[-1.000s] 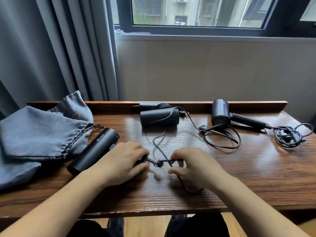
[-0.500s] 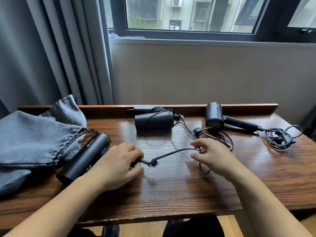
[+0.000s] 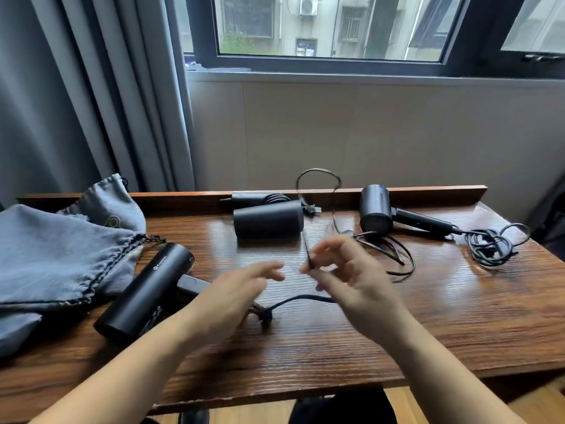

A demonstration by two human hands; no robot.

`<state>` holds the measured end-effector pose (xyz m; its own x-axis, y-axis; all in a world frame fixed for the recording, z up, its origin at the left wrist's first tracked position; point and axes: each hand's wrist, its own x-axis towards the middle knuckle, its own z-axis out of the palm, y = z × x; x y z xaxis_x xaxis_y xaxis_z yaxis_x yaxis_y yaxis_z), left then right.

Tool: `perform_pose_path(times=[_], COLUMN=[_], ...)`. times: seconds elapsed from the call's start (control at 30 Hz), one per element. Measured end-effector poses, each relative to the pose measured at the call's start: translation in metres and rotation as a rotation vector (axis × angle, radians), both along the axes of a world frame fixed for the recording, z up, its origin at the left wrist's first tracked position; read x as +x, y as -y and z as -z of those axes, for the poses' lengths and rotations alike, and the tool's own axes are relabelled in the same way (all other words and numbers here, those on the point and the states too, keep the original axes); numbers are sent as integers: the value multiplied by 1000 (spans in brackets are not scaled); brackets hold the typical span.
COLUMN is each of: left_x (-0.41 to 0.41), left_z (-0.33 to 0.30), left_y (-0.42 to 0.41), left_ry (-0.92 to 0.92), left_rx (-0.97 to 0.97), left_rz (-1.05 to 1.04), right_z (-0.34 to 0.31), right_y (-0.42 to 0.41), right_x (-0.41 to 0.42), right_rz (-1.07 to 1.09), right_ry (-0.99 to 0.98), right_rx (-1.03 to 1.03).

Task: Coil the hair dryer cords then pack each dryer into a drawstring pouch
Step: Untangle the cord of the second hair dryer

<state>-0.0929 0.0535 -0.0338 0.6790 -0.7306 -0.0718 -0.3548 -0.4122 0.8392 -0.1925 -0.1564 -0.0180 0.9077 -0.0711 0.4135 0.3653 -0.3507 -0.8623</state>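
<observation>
The wooden table point(image 3: 305, 356) carries everything, and places below are given from the near dryer. Grey drawstring pouches point(image 3: 58, 252) lie heaped just left of it, their gathered mouth touching its barrel. The near dryer point(image 3: 143, 292), black, lies slanted at the table's left front. A second dryer point(image 3: 268, 219) lies farther back against the table's rear ledge, its cord wound on the handle. A third dryer point(image 3: 376, 209) sits well to the right along the same ledge, with a bundled cord point(image 3: 489, 244) beyond it. The right hand point(image 3: 351, 276), blurred, pinches the near dryer's cord point(image 3: 318, 182), which loops up high above the back ledge. The left hand point(image 3: 238, 292) rests beside the handle with fingers extended and loose; the cord's near end point(image 3: 266, 313) lies just beside it.
</observation>
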Motion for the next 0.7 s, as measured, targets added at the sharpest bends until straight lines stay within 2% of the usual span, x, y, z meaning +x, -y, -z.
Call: perform_pose_path(times=[0.03, 0.07, 0.17, 0.2, 0.27, 0.3, 0.33, 0.4, 0.43, 0.6, 0.7], left_x=[0, -3, -16, -20, -17, -18, -17, -18, -19, -6, 7], left_z=[-3, -6, -18, -19, -20, -21, -20, -22, -22, -24, -26], left_y=[7, 13, 20, 19, 20, 18, 18, 16, 16, 11, 7], left_ry=[-184, -295, -280, -267, -251, -219, -158, 13, 99, 318, 442], left_rx=[-150, -278, -475, -490, -484, -463, -429, -358, -323, -274, -278], left_rz=[-63, -118, -225, -263, -308, -305, -284, -223, -207, -232, -259], right_z=[3, 6, 3, 4, 10, 14, 20, 32, 37, 40, 31], right_y=[-6, -12, -14, -6, 25, 41, 56, 76, 82, 100, 113], right_x=[1, 2, 9, 15, 35, 44, 52, 57, 56, 48, 43], right_rz=[-8, -51, -146, -53, 283, 419, 492, 532, 545, 530, 512], right_ry=[-22, -44, -109, -77, 35, 10, -110, -455, -538, -613, -538], right_rx=[-118, -186, -149, -127, -273, -412, -546, -706, -772, -872, -728])
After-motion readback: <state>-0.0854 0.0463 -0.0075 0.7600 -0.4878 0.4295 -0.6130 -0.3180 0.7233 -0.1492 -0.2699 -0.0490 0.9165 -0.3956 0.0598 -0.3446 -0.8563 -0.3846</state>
